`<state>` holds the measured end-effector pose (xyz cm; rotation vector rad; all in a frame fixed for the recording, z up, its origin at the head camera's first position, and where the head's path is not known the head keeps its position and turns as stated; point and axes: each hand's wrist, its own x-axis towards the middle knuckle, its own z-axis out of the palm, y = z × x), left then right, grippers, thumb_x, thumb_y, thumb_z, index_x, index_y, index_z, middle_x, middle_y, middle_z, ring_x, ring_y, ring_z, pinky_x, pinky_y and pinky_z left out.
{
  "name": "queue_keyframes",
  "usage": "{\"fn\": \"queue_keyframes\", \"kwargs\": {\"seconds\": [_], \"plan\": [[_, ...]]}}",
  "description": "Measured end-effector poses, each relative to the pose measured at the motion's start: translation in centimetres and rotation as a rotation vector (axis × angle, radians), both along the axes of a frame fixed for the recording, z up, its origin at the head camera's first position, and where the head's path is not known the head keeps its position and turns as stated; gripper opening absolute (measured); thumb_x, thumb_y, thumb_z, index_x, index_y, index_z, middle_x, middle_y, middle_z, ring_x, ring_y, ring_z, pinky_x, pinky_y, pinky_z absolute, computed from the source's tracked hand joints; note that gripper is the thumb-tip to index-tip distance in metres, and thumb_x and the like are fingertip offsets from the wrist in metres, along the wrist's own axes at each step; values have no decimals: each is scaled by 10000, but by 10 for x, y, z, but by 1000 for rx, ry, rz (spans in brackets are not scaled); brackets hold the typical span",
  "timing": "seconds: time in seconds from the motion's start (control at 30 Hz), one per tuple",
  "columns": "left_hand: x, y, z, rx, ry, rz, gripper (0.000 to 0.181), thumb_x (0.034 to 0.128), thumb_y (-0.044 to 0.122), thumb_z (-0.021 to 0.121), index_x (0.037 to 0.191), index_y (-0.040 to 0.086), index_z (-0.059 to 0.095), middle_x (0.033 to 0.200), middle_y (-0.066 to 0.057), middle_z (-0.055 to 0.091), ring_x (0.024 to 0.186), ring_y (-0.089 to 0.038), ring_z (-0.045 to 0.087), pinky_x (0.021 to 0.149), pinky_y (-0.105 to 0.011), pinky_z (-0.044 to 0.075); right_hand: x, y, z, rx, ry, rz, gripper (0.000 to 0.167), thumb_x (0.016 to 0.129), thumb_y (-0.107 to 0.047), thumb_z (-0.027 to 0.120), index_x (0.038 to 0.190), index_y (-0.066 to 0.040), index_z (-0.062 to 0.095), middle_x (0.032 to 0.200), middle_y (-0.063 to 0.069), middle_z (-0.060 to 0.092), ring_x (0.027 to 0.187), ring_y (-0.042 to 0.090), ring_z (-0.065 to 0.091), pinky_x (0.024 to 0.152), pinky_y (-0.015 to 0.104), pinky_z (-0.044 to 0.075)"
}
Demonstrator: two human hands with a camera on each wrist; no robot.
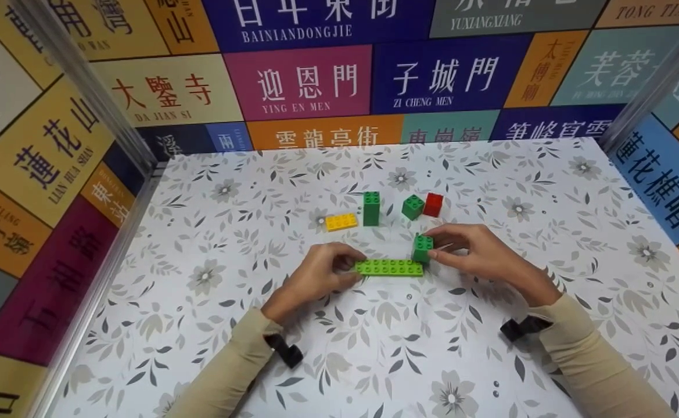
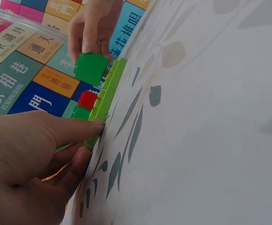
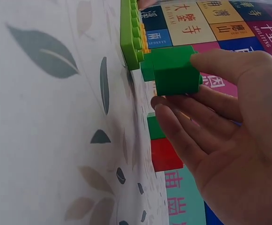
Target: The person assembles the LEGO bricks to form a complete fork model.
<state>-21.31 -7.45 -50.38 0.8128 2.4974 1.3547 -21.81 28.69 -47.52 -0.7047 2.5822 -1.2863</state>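
Note:
A long light-green plate [image 1: 390, 267] lies flat on the patterned table. The left hand [image 1: 326, 270] pinches its left end between thumb and fingers, seen close in the left wrist view [image 2: 37, 159]. Over the plate's right end, the right hand [image 1: 473, 252] holds a dark-green block [image 1: 423, 248] by its side. In the right wrist view the thumb and fingertips of that hand [image 3: 239, 112] grip the green block [image 3: 176, 70] near the end of the light-green plate [image 3: 130, 37]; whether they touch cannot be told.
Behind the hands stand a tall green block [image 1: 371, 209], a smaller green block [image 1: 413, 207] and a red block [image 1: 433, 205]. A yellow plate [image 1: 341, 222] lies left of them. Panels with printed signs [image 1: 298, 81] border the table's back and sides.

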Motion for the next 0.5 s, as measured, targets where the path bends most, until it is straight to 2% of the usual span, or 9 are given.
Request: {"fn": "queue_keyframes", "kwargs": {"seconds": [0.17, 0.5], "plan": [[0, 0, 1, -5, -8, 3, 358, 907, 78, 855, 1257, 56, 782, 1110, -64, 777, 953, -156, 712, 886, -302, 632, 1, 0, -2, -11, -50, 41, 396, 994, -309, 814, 1369, -210, 731, 1341, 14, 765, 1214, 227, 753, 1058, 457, 614], [0, 0, -1, 4, -13, 6, 360, 903, 67, 857, 1256, 62, 785, 1123, -58, 781, 948, -143, 711, 879, -291, 631, 4, -3, 1, -12, -98, 65, 395, 983, -311, 826, 1357, -222, 735, 1328, 5, 770, 1218, 224, 749, 1059, 458, 614]]}}
